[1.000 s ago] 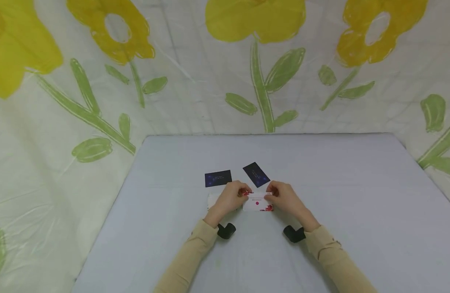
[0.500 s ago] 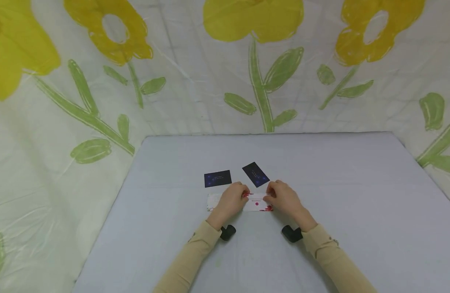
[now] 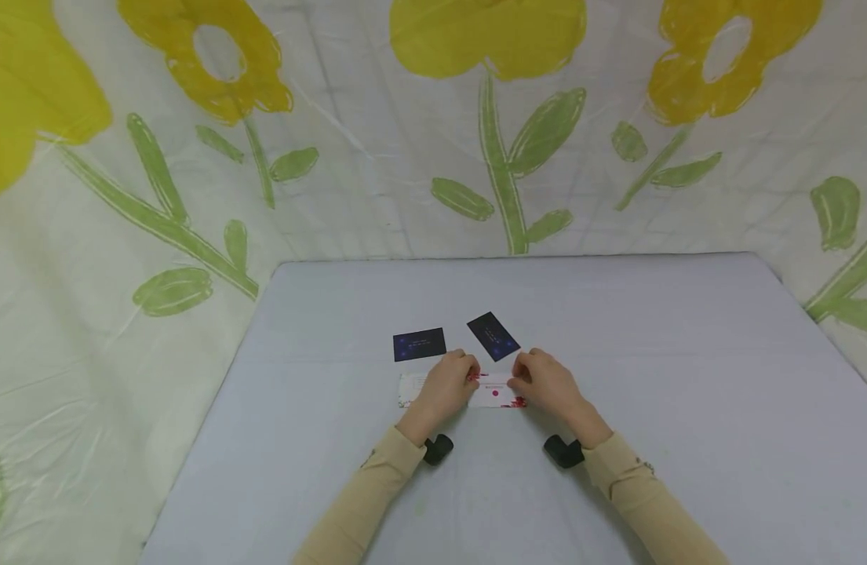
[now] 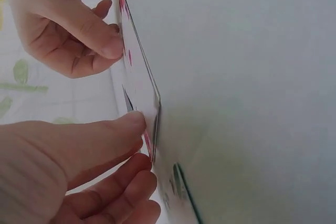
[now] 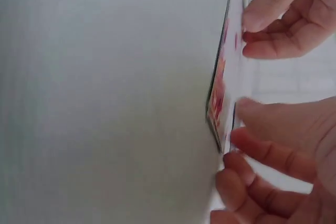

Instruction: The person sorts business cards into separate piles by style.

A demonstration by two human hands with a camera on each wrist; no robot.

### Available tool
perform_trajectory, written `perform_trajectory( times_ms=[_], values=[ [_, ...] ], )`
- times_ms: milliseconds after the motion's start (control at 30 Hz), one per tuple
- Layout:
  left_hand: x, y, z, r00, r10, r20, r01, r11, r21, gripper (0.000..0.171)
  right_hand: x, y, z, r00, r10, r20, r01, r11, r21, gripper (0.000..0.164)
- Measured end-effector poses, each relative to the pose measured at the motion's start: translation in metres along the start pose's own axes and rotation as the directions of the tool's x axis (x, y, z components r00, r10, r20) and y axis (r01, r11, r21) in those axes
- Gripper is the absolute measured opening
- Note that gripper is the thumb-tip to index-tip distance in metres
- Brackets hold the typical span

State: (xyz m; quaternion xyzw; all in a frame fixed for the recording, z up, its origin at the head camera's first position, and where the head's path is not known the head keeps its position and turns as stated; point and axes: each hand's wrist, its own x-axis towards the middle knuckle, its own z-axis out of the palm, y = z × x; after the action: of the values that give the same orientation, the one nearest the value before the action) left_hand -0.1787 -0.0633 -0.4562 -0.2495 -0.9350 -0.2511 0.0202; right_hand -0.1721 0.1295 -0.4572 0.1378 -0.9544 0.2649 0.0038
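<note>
In the head view, a white business card (image 3: 495, 400) with red floral corners and a red dot lies between both hands, low over the table or on it. My left hand (image 3: 447, 386) pinches its far left corner; the left wrist view shows the thumb on the printed face. At the far right corner, my right hand (image 3: 546, 384) pinches the same card, its other fingers curled beneath. Partly covered by my left hand is a second white card (image 3: 409, 387) on the table. How firmly the fingertips grip is hard to see.
Two dark cards with blue spots lie beyond the hands: one flat on the left (image 3: 420, 345), one angled card (image 3: 493, 337) on the right. A black device sits under each wrist. Behind the pale table (image 3: 687, 353) hangs a flower-printed cloth (image 3: 377, 157).
Both hands stay at the white card with very little motion. The left hand and forearm have shifted slightly right, showing more of the second white card. The right forearm has drawn slightly inward.
</note>
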Motion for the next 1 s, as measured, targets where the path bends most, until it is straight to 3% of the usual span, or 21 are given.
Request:
perform_trajectory(
  times_ms=[133,267,433,567,700,800,867,1000],
  values=[
    [0.009,-0.003,-0.006,0.998,0.054,-0.015,-0.053,0.998,0.029,0.013,0.003,-0.001,-0.007,0.999,-0.001,-0.049,0.001,1.0,0.014,0.011],
    [0.034,-0.007,-0.022,0.996,0.091,-0.002,-0.091,0.995,0.034,0.021,0.015,-0.002,-0.019,0.995,0.0,-0.103,0.004,0.999,0.038,0.019],
    [0.072,-0.011,-0.031,0.982,0.131,0.139,-0.141,0.988,0.066,0.031,0.033,-0.001,-0.021,0.998,0.037,-0.052,-0.037,0.999,0.013,0.034],
    [0.091,-0.017,-0.024,0.952,0.149,0.269,-0.182,0.978,0.101,0.036,0.043,-0.001,-0.012,0.998,0.065,0.023,-0.063,0.996,-0.067,0.047],
    [0.099,-0.023,-0.012,0.923,0.162,0.349,-0.234,0.956,0.176,0.039,0.048,-0.002,-0.002,0.996,0.076,0.056,-0.068,0.988,-0.139,0.054],
    [0.101,-0.024,-0.005,0.911,0.136,0.39,-0.243,0.94,0.24,0.04,0.051,-0.003,0.003,0.994,0.089,0.065,-0.076,0.981,-0.18,0.059],
    [0.102,-0.025,-0.003,0.908,0.123,0.399,-0.238,0.938,0.252,0.04,0.053,-0.001,0.004,0.993,0.093,0.069,-0.08,0.981,-0.177,0.06],
    [0.103,-0.024,-0.003,0.914,0.128,0.384,-0.233,0.943,0.24,0.04,0.057,0.008,0.002,0.99,0.119,0.082,-0.115,0.992,-0.051,0.054]
  ],
)
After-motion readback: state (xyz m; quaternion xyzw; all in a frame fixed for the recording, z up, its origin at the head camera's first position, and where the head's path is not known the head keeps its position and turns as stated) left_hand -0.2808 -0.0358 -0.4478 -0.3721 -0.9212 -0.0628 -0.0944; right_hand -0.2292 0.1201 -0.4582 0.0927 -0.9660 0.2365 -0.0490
